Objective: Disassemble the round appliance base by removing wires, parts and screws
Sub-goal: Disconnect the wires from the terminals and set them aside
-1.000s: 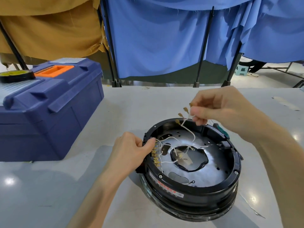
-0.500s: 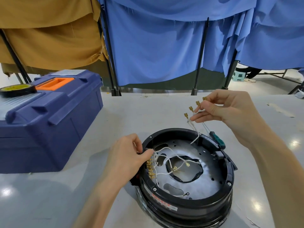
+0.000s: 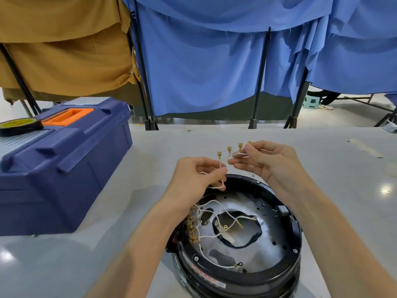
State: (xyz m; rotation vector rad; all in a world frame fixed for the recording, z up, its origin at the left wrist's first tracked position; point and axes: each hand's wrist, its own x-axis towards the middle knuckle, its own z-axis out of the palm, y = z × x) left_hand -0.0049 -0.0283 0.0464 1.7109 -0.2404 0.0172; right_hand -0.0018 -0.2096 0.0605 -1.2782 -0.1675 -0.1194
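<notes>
The round black appliance base (image 3: pixel 240 278) lies on the grey table near me, its silver inner plate (image 3: pixel 268 252) facing up. White wires (image 3: pixel 211 204) with brass terminals run across the plate, and a row of brass connectors (image 3: pixel 191 225) sits on its left rim. My left hand (image 3: pixel 193 179) pinches a small bunch of white wires above the far rim. My right hand (image 3: pixel 270 160) pinches the same bunch a little farther back. Several brass terminals (image 3: pixel 229 149) stick up between the two hands.
A dark blue toolbox (image 3: pixel 58 160) with an orange handle recess stands at the left, a roll of black tape (image 3: pixel 20 125) on its lid. Blue and tan curtains on black stands hang behind the table's far edge.
My left hand has left the base's left rim and risen to the wire bunch held by my right hand. The bunch now sits higher and clear of the base.
</notes>
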